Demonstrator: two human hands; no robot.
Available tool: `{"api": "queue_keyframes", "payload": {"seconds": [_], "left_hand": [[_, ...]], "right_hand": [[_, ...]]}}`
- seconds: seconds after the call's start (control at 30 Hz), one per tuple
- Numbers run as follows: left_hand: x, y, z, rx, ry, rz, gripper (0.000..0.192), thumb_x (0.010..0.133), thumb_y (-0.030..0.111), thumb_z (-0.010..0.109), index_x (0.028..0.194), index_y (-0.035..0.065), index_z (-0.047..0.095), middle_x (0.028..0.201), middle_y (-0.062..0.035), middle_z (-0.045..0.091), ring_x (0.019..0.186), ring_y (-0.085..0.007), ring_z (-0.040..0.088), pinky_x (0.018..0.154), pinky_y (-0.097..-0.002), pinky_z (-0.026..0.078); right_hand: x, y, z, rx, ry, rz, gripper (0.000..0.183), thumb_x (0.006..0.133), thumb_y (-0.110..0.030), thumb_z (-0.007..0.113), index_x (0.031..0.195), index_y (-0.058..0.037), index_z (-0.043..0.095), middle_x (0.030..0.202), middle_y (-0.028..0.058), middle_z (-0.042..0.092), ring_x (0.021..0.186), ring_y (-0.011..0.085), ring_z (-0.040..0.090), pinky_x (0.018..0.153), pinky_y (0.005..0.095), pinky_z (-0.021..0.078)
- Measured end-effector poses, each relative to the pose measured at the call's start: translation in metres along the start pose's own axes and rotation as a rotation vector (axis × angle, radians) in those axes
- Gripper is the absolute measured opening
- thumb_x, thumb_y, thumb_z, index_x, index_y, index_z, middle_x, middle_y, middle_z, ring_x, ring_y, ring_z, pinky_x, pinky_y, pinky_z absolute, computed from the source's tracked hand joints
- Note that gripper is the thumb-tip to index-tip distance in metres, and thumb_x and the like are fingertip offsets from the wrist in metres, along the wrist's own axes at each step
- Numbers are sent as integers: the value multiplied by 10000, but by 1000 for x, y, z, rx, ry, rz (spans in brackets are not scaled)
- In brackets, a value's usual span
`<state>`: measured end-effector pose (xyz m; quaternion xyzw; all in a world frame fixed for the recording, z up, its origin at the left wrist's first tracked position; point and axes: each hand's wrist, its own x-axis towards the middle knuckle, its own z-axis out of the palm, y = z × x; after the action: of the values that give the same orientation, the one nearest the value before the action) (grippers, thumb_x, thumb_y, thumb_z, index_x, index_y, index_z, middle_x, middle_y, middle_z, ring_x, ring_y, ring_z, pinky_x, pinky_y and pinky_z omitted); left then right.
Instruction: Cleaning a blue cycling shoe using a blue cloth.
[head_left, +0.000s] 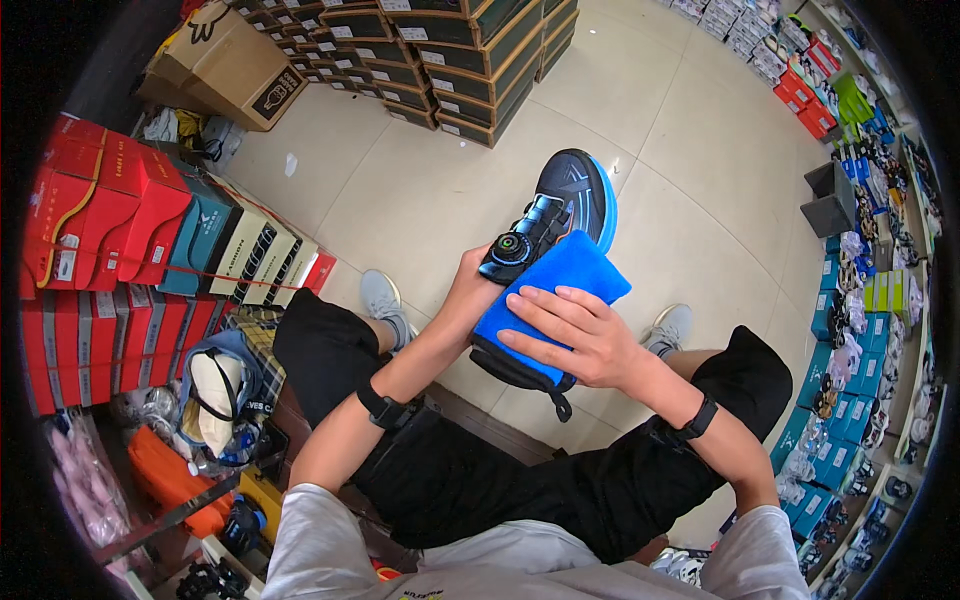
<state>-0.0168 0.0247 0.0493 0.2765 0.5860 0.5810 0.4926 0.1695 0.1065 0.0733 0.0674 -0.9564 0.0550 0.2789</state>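
Observation:
A black sneaker (574, 187) with a blue sole and a round dial closure is held above the floor, its toe pointing away from me. My left hand (472, 274) holds it at the ankle opening; most of the fingers are hidden by the shoe and the cloth. Over the shoe's heel and right side lies a bright blue cloth (592, 270) with a black edge and a small hanging loop. My right hand (574, 334) presses this cloth with its fingers spread flat on it.
Stacked dark shoe boxes (465, 75) stand ahead on the tiled floor (420, 180), beside a cardboard carton (225, 64). Red boxes (105, 202) tied with cord rise at my left. Shelves of shoes and teal boxes (847, 405) line the right, near an open dark box (829, 199).

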Motion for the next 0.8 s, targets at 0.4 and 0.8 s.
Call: {"api": "queue_keyframes", "payload": {"seconds": [0.4, 0.8], "left_hand": [[3, -4, -3, 7, -31, 55, 99, 980, 119, 611, 921, 59, 663, 872, 42, 665, 773, -37, 571, 651, -259, 511], [6, -11, -5, 30, -27, 67, 78, 973, 98, 622, 938, 49, 672, 891, 41, 665, 790, -40, 572, 666, -254, 515]], "right_hand": [[-1, -5, 4, 20, -5, -4, 437, 938, -118, 580, 1365, -176, 655, 1461, 93, 595, 1350, 234, 552, 1143, 391, 371], [-2, -4, 4, 8, -6, -41, 422, 950, -130, 594, 1365, -180, 649, 1465, 81, 592, 1353, 225, 548, 1150, 380, 365]]}}
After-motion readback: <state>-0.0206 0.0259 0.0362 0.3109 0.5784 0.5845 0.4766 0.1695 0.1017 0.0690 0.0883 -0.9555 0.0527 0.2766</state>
